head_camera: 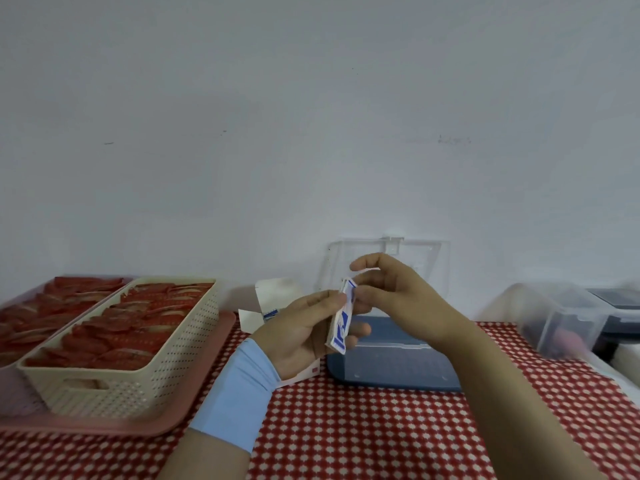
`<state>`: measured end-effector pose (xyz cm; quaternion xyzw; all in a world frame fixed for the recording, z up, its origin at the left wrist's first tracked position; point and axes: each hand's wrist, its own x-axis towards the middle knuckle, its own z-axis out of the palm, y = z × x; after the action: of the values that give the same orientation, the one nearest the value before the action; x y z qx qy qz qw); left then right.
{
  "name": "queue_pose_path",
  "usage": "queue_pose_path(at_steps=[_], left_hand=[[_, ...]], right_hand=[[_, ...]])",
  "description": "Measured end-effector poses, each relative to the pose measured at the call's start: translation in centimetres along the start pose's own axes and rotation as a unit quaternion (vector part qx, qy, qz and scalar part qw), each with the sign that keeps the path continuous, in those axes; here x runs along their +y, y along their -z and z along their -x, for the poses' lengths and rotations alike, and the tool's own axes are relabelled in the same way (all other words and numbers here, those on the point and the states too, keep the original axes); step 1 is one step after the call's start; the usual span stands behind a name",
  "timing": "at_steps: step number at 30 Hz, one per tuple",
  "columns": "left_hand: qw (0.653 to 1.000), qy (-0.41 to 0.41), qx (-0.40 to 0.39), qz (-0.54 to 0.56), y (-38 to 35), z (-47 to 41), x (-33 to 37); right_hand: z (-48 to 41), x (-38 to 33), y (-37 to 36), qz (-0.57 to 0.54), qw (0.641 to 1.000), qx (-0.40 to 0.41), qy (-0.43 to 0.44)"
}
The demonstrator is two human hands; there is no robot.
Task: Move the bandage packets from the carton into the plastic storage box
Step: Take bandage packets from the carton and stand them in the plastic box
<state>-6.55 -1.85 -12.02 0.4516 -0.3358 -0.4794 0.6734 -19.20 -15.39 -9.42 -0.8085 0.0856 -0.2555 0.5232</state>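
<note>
Head view, left hand [301, 329] half-hiding carton [275, 294], bandage packets [341, 327], print blurred

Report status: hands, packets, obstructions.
Left hand grips bandage packets; right hand pinches their top edge. Packets not yet in plastic storage box. Lid up, nothing blocking.

Checked tablecloth [346, 427], pink tray [104, 429], carton [277, 292], storage box [391, 372]

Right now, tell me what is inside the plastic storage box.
Nothing shows in the visible part of the plastic storage box. The left hand and right hand, holding bandage packets in front of it, hide part of its interior.
</note>
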Motion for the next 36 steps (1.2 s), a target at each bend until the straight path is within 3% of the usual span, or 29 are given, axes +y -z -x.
queue_pose_path(at_steps=[7, 10, 12, 18, 21, 25, 27, 30, 32, 36], left_hand=[[0.994, 0.024, 0.007, -0.102, -1.0, 0.2, 0.3], [0.947, -0.033, 0.089, -0.307, -1.4, 0.4, 0.7], [0.914, -0.055, 0.121, -0.383, -2.0, 0.5, 1.2], [0.902, -0.083, 0.173, -0.386, -3.7, -1.1, 2.4], [0.912, -0.085, 0.191, -0.353, -4.2, -1.9, 2.2], [0.906, -0.049, 0.18, -0.379, -3.8, -2.6, 1.2], [0.874, -0.043, 0.163, -0.457, -2.9, -2.6, 0.8], [0.773, -0.071, 0.173, -0.607, -1.3, -2.2, 0.9], [0.73, -0.073, 0.164, -0.66, -0.8, -2.1, 0.7], [0.702, -0.109, 0.183, -0.68, -1.6, -1.9, -1.2]], right_hand=[[0.7, -1.2, 1.8, 0.107, 0.994, -0.008, -0.037], [0.9, -1.3, 2.4, 0.118, 0.991, 0.031, -0.062], [0.7, -1.5, 2.6, 0.116, 0.989, 0.05, -0.072], [0.0, -2.9, 3.1, 0.035, 0.995, 0.038, -0.08], [-0.6, -2.5, 3.2, -0.035, 0.989, 0.076, -0.118], [-0.8, -1.2, 3.0, 0.0, 0.986, 0.064, -0.154], [-0.9, -0.3, 3.0, 0.052, 0.984, 0.074, -0.152], [-1.1, 1.2, 3.0, 0.118, 0.975, 0.113, -0.147], [-1.2, 2.0, 2.7, 0.162, 0.968, 0.121, -0.147], [-1.7, 3.7, 1.6, 0.24, 0.954, 0.104, -0.147]])
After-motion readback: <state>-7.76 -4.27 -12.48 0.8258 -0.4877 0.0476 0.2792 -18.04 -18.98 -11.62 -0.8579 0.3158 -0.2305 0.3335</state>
